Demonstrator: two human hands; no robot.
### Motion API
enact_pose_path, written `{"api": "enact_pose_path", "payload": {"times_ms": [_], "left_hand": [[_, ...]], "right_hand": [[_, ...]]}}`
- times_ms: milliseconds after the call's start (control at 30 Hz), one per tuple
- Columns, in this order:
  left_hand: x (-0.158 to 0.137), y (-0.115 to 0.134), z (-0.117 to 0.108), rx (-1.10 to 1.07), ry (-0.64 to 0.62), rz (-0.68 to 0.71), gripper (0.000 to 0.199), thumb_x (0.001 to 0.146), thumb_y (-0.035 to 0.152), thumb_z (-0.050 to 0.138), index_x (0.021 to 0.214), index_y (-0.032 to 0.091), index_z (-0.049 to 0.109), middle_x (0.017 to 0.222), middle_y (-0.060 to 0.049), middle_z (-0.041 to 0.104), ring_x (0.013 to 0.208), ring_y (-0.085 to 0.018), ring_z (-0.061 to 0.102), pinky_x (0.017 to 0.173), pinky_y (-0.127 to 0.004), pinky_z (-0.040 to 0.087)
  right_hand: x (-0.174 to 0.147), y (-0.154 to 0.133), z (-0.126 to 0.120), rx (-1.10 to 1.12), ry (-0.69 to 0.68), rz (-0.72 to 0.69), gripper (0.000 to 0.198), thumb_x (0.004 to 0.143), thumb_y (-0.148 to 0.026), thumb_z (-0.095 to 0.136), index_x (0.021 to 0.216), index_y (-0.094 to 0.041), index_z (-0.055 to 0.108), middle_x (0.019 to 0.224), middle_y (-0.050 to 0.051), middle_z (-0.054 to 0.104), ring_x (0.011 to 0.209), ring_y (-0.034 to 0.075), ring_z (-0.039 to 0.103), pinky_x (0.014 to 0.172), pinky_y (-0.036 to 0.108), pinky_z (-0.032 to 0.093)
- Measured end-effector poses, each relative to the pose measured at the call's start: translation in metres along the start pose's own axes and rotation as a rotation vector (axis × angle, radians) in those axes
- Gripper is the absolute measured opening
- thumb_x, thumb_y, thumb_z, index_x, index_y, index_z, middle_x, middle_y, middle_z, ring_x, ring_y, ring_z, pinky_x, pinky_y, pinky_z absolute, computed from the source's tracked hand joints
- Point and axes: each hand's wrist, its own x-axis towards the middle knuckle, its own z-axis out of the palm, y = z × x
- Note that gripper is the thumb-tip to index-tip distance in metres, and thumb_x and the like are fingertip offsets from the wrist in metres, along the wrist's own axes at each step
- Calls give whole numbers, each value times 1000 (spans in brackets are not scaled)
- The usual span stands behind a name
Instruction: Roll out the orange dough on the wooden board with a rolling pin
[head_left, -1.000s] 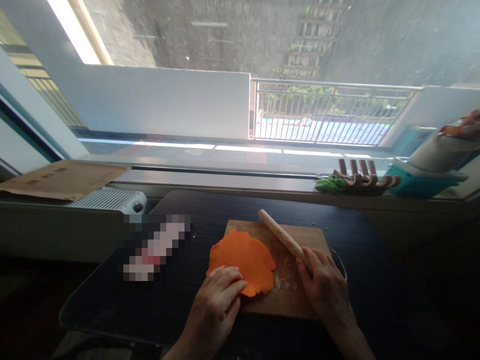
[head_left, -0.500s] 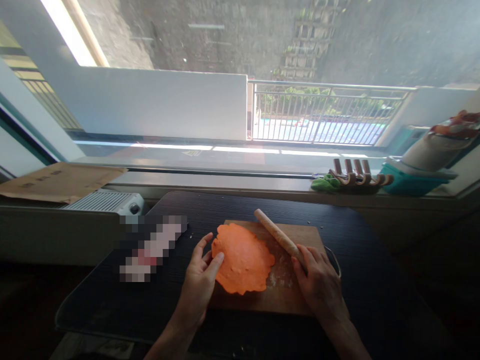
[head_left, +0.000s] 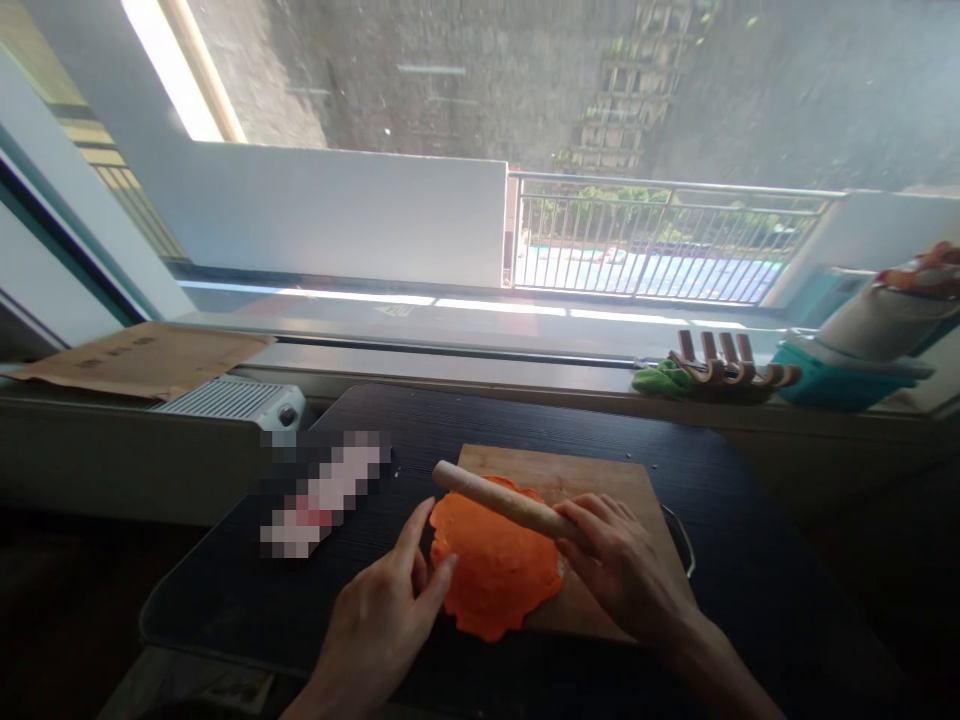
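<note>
A flattened, ragged-edged sheet of orange dough [head_left: 491,570] lies on a wooden cutting board [head_left: 615,480], its left and front edges reaching past the board. My left hand [head_left: 390,600] is at the dough's left rim, thumb and index finger apart, with the thumb tip touching the edge. My right hand [head_left: 615,550] is closed round the near end of a wooden rolling pin [head_left: 499,497]. The pin slants across the upper part of the dough; whether it presses on it I cannot tell. Fingers under my right palm are hidden.
A dark table [head_left: 247,590] carries the board, which has a metal handle [head_left: 684,540] at its right. Left of it lies a pixelated item [head_left: 330,500]. On the sill are a green cloth [head_left: 664,379], a brown rack [head_left: 731,368] and a teal container [head_left: 847,375].
The dough has come down from a raised, tilted position and lies nearer me. My right hand has swung the rolling pin left over it. My left hand's fingers have loosened at its rim.
</note>
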Motion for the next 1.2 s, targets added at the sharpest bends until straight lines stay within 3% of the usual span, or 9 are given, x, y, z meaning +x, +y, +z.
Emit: {"api": "enact_pose_path", "payload": {"times_ms": [100,233,300,400,533,700,900,1100,1200], "left_hand": [[5,-14,2,-44,196,110,41,88,38,46,124,19,53,70,3,63,63,-16,64,59,-27,51],[21,-13,12,-72,439,373,33,87,30,50,118,20,56,109,-8,63,105,-23,59,91,-40,50],[30,-7,20,-48,432,450,33,86,23,51,119,21,56,116,-8,61,114,-24,54,98,-44,46],[39,-1,31,5,359,499,35,87,19,50,121,21,56,122,-8,61,121,-26,50,103,-50,41],[38,0,43,7,354,490,40,88,18,48,128,19,50,136,-11,52,130,-28,42,105,-53,39],[23,-5,45,-113,409,445,42,87,17,49,129,23,49,132,-9,53,129,-27,43,105,-51,39],[13,-11,53,-194,460,326,62,87,19,51,144,22,26,135,-13,48,129,-28,42,104,-52,39],[12,-14,56,-278,473,219,67,88,23,51,147,24,19,138,-14,45,129,-29,42,102,-51,42],[11,-13,55,-290,459,241,67,88,23,51,147,24,18,139,-14,45,130,-29,41,102,-51,42]], "right_hand": [[14,-4,2,-9,-71,-63,18,88,-25,51,101,-26,64,100,2,63,95,19,56,88,34,42],[41,-19,26,-66,46,41,29,92,-34,45,116,-25,60,118,6,58,108,21,51,97,38,37],[57,-27,43,-126,107,156,36,94,-34,40,123,-21,56,123,9,56,113,23,49,101,40,33],[81,-28,60,-202,115,221,38,95,-34,37,125,-20,55,132,11,52,126,26,39,108,45,22],[96,-19,62,-214,43,376,40,96,-34,32,125,-18,54,135,13,49,127,27,39,105,46,25],[82,-22,62,-240,1,190,41,95,-39,34,127,-21,54,139,9,48,135,26,30,109,45,19],[99,-16,60,-243,15,313,43,96,-37,34,129,-17,53,138,13,47,131,27,36,106,45,27],[83,-21,63,-264,-20,174,40,95,-40,35,124,-23,57,137,9,49,136,28,29,108,48,24],[97,-14,62,-269,-23,308,41,96,-40,32,122,-21,58,138,11,48,134,29,31,105,50,27]]}}
